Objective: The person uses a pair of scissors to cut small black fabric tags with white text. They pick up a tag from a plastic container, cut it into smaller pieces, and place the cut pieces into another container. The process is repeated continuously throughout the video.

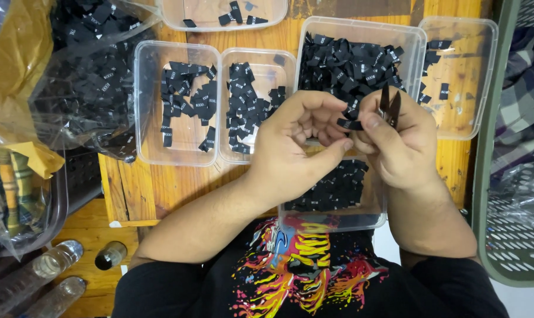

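Observation:
My left hand (290,147) and my right hand (396,141) meet over the wooden table (131,188). Between the fingers of both hands is a small black fabric label (350,124). My right hand also grips small dark snips (389,107), blades pointing up. Under my hands lies a clear plastic box (332,221) with a layer of black labels. Just beyond the hands stands a larger clear box (361,29) heaped with black labels.
Two clear trays (143,100) (284,65) with black labels sit left of centre, another tray (473,76) at the right holds a few. A clear bag (90,82) of labels lies at the left. A green basket (485,176) stands right; bottles (55,259) lie lower left.

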